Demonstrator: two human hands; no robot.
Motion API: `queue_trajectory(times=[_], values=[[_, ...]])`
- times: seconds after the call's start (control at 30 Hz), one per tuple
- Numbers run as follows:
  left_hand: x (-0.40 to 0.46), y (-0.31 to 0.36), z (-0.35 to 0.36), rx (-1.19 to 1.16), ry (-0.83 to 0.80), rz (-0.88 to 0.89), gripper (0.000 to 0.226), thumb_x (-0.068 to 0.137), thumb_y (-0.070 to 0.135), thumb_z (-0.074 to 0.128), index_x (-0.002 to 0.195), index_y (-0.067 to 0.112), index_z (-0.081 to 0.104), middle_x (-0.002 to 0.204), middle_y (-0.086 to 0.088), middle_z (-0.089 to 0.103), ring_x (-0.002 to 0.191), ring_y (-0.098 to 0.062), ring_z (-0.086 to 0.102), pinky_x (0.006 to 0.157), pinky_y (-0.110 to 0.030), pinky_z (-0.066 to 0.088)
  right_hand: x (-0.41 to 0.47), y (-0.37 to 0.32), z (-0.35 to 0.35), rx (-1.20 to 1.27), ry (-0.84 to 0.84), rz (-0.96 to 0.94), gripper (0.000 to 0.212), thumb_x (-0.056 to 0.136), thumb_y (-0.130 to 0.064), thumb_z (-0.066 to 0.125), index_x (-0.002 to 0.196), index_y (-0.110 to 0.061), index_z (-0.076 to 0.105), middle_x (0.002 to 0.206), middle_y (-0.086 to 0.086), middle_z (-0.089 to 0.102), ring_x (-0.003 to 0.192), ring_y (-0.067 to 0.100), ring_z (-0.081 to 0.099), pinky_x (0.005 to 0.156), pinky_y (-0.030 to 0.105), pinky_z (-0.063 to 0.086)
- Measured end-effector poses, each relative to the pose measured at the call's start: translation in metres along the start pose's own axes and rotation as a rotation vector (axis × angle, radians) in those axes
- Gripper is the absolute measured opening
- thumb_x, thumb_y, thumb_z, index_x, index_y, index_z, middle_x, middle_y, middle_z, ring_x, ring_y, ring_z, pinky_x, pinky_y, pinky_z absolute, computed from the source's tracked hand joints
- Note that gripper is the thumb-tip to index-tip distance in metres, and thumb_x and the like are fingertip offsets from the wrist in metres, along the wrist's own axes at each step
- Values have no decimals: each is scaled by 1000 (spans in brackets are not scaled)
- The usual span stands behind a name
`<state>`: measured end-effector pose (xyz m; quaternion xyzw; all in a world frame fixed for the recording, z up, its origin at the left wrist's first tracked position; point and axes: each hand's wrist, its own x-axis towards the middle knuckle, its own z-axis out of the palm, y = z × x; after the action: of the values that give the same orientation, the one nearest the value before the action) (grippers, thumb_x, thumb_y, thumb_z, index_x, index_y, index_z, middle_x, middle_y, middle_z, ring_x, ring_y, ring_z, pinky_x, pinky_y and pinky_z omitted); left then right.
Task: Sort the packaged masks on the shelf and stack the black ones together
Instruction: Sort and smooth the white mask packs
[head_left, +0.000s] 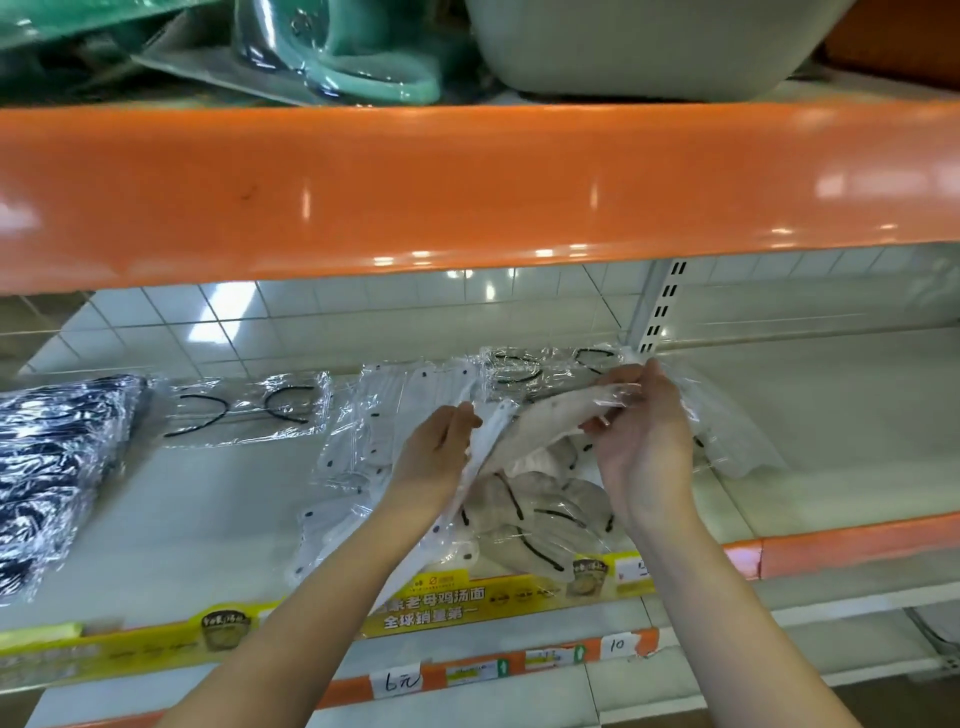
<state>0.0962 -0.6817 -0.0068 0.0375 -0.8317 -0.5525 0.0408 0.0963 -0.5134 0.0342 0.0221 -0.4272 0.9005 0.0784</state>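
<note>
We hold one packaged light-coloured mask (540, 421) lifted above the shelf (208, 499), near its middle. The left hand (441, 447) pinches the packet's left end, fingers curled on the film; the right hand (644, 426) pinches the right end the same way. Directly beneath lies a loose pile of similar pale masks (540, 514) with black ear loops, reaching the front lip of the shelf. To the left, white packets (374, 447) overlap one another, and beyond them a clear packet (249, 410) shows black loops. The stack of black masks (57, 467) sits at the far left of the shelf, well apart from both hands.

Risks from this position, as we judge them:
- The glossy film is slippery; a light pinch may let the packet drop back into the pile.
- The pale pile sits at the shelf edge; a nudge may slide packets off.
- Clear packets with black loops could be mistaken for black masks.
</note>
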Motion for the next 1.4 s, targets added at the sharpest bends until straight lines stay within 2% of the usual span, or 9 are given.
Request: queue_trajectory(times=[0.23, 0.37, 0.47, 0.6, 0.8, 1.03, 1.1, 1.2, 1.4], values=[[-7, -2, -33, -233, -320, -345, 53, 93, 58, 29, 113, 17, 56, 102, -2, 66, 82, -23, 68, 81, -36, 57, -20, -19, 36, 169, -353, -23, 60, 97, -46, 18, 58, -10, 45, 47, 4, 39, 50, 18, 32, 51, 28, 30], [-15, -3, -47, -541, -482, -407, 55, 82, 55, 40, 103, 10, 64, 83, -5, 71, 69, -18, 69, 54, -27, 55, -14, -8, 39, 202, -446, 97, 61, 97, -47, 18, 59, -11, 49, 46, 3, 41, 49, 17, 32, 51, 30, 28], [-8, -17, -61, -748, -346, -351, 32, 81, 37, 53, 76, 13, 73, 73, -7, 70, 61, -15, 67, 51, -27, 54, -1, 13, 34, 56, -567, 154, 49, 97, -43, 35, 69, -11, 59, 52, 4, 52, 50, 18, 44, 52, 26, 36], [4, -32, -84, -749, -111, -268, 9, 84, 16, 61, 78, 12, 67, 66, 2, 66, 57, -6, 62, 48, -16, 47, -8, 38, 31, -526, -290, 83, 31, 96, -12, 43, 76, -11, 67, 75, -2, 68, 73, 8, 64, 71, 20, 48], [6, -46, -121, -629, 34, -185, 7, 89, 8, 58, 93, 12, 63, 67, 3, 67, 60, -9, 63, 47, -18, 45, -10, 65, 49, -1223, -483, 316, 29, 93, -41, 56, 121, -37, 53, 112, -21, 55, 104, 0, 57, 65, 5, 42], [5, -57, -145, -1003, 67, -270, 54, 86, 47, 49, 124, 10, 59, 115, -7, 64, 103, -19, 62, 87, -29, 47, -16, 98, 79, -1124, -546, 418, 51, 92, -10, 56, 133, -37, 44, 79, 0, 54, 50, -1, 50, 47, 12, 41], [-4, -59, -148, -930, -19, -262, 53, 86, 50, 48, 123, 14, 60, 116, -3, 67, 106, -18, 64, 92, -35, 48, -18, 108, 88, -934, -385, 413, 57, 92, -1, 52, 134, -37, 42, 88, 2, 54, 45, 0, 49, 50, 19, 47], [-15, -68, -150, -656, -38, -279, 15, 95, 10, 52, 99, 13, 65, 82, -2, 70, 72, -18, 66, 65, -30, 52, -24, 122, 99, -836, -289, 424, 47, 95, -7, 53, 132, -31, 39, 98, 6, 61, 51, 5, 59, 54, 24, 51], [-18, -92, -182, -283, -23, -300, 29, 86, -17, 39, 79, 7, 55, 64, -10, 52, 51, -20, 44, 44, -22, 34, -38, 149, 101, -1102, -265, 117, 39, 91, 1, 50, 122, -23, 53, 102, 3, 60, 82, 11, 57, 65, 16, 46]])
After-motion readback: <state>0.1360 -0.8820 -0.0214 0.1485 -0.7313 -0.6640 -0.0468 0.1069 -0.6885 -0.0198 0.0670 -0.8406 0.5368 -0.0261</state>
